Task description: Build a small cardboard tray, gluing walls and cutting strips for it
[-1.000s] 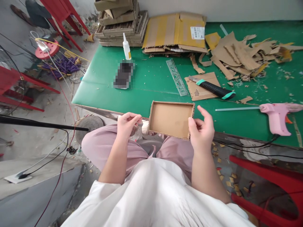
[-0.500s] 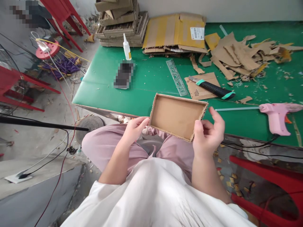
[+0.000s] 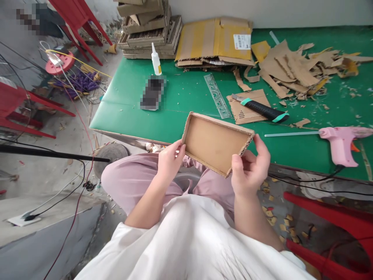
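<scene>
A shallow cardboard tray (image 3: 217, 144) with low corrugated walls is held over my lap, in front of the table's near edge. My left hand (image 3: 170, 159) grips its left end between thumb and fingers. My right hand (image 3: 252, 167) holds the right end, thumb on the near corner and index finger along the short wall; the other fingers are partly hidden behind it. Beyond the tray, a utility knife (image 3: 264, 109) with a black and teal handle rests on a cardboard piece (image 3: 259, 96). A clear plastic ruler (image 3: 217, 95) lies left of the knife.
On the green table (image 3: 122, 101) are a pink glue gun (image 3: 339, 144) with a glue stick, a white bottle (image 3: 156, 60), a phone (image 3: 152, 93), a taped cardboard package (image 3: 214, 39), stacked cardboard trays (image 3: 150, 35) and torn scraps (image 3: 297, 70). Red chairs and cables stand around.
The tray has turned slightly clockwise, its right end coming nearer to me. My right hand has shifted left and a little down with it; my left hand has moved slightly right.
</scene>
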A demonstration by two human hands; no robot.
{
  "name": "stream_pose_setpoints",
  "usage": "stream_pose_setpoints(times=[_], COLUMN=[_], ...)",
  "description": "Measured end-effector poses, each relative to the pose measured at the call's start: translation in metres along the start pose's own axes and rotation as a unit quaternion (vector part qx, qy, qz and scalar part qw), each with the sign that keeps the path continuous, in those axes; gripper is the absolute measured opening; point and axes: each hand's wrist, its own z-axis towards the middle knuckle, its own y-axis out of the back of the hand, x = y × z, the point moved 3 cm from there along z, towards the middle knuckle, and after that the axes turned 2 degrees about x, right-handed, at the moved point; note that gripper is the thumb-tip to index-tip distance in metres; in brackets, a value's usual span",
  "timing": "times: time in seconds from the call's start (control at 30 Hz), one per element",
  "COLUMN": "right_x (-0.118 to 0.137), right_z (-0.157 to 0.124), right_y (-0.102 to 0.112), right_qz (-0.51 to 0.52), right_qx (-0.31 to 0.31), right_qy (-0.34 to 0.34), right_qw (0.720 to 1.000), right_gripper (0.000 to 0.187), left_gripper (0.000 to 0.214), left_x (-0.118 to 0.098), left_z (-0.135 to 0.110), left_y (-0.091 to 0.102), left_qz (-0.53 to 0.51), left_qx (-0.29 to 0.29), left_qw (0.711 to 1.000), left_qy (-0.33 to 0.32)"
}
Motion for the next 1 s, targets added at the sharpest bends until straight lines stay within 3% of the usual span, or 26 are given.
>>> stream_pose_setpoints(times=[0.2, 0.43, 0.63, 0.77, 1.0], right_x=[0.001, 0.003, 0.006, 0.007, 0.008], right_z=[-0.001, 0.003, 0.006, 0.005, -0.001], right_y=[-0.001, 0.004, 0.008, 0.009, 0.011], right_qz=[-0.006, 0.040, 0.080, 0.066, -0.004], right_qx=[-0.035, -0.084, -0.110, -0.109, -0.058], right_qy=[-0.011, -0.008, -0.018, -0.005, -0.031], right_qw=[0.999, 0.996, 0.991, 0.992, 0.998], right_gripper=[0.049, 0.046, 0.042, 0.044, 0.049], left_gripper=[0.033, 0.030, 0.032, 0.033, 0.033], left_x=[0.004, -0.004, -0.010, -0.016, -0.018], left_z=[-0.001, -0.003, -0.005, -0.004, -0.005], left_y=[-0.001, 0.009, 0.019, 0.025, 0.030], left_qz=[-0.151, -0.283, -0.373, -0.368, -0.255], left_qx=[-0.036, -0.005, 0.025, 0.018, -0.002], left_qw=[0.988, 0.959, 0.926, 0.928, 0.966], left_qy=[0.012, -0.001, 0.056, 0.063, 0.034])
